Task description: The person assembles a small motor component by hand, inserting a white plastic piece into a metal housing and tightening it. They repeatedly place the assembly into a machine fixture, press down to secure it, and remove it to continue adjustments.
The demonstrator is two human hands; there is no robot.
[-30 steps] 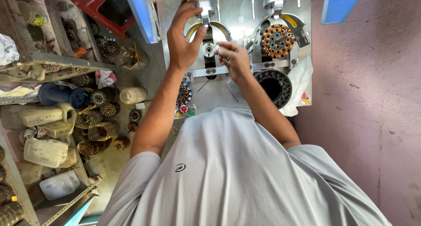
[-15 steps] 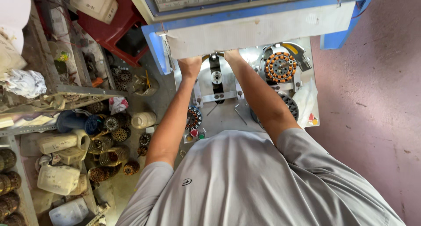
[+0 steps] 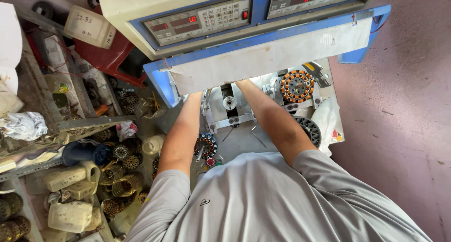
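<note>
Both my arms reach forward into a winding machine. My left forearm and right forearm run under a white, blue-edged panel, which hides both hands. Between the forearms sits a white spindle fixture with a round metal hub. A stator with orange copper windings is mounted to the right of it. Below that lies a dark bare stator ring. A small wound stator lies by my left elbow. Grey control panels with red displays top the machine.
A red plastic stool stands at the left of the machine. Several stators and wire coils are piled on the floor by white plastic jugs and a metal rack. Pinkish floor lies to the right.
The view has risen and the control panels have come into sight. My hands, seen a second ago at the spindle fixture, are now hidden under the blue-edged panel.
</note>
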